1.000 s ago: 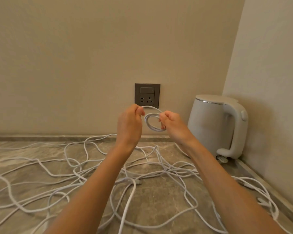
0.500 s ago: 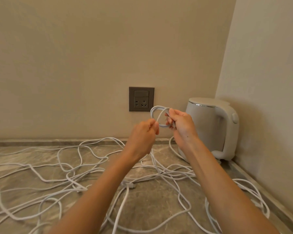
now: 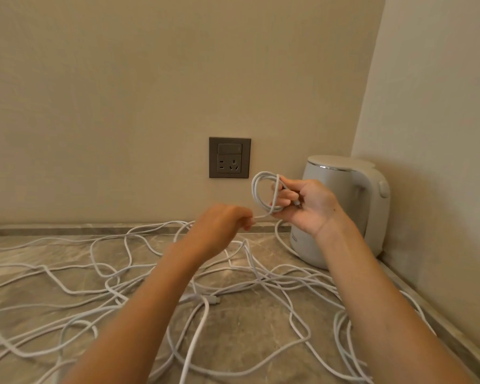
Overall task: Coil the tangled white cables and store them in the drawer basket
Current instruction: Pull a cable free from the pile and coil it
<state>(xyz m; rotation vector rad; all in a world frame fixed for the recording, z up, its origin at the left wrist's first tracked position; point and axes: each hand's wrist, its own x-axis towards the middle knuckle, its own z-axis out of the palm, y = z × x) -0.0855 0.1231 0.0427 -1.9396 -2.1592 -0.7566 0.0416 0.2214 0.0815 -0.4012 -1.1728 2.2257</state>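
Head view: beige walls [image 3: 122,92] meet in a corner at right, above a grey marble counter [image 3: 247,333]. Loose white cables [image 3: 197,328] sprawl tangled over most of the counter, running mostly left-right, with a few strands heading toward the near edge. A white kettle [image 3: 341,189] stands in the corner, handle to the right. Both forearms reach in from the bottom edge. The right hand [image 3: 308,206], palm to camera, grips a small coil [image 3: 254,191] in curled fingers, up off the counter in front of the kettle, just right of and below the dark socket [image 3: 229,157]. The coil is an upright oval, long axis near vertical. A strand [image 3: 262,216] leaves its bottom, down-left, to the left hand [image 3: 222,225], blurred, fingers bunched and pinching it. One connector [image 3: 215,300] lies on the counter, tip pointing right.
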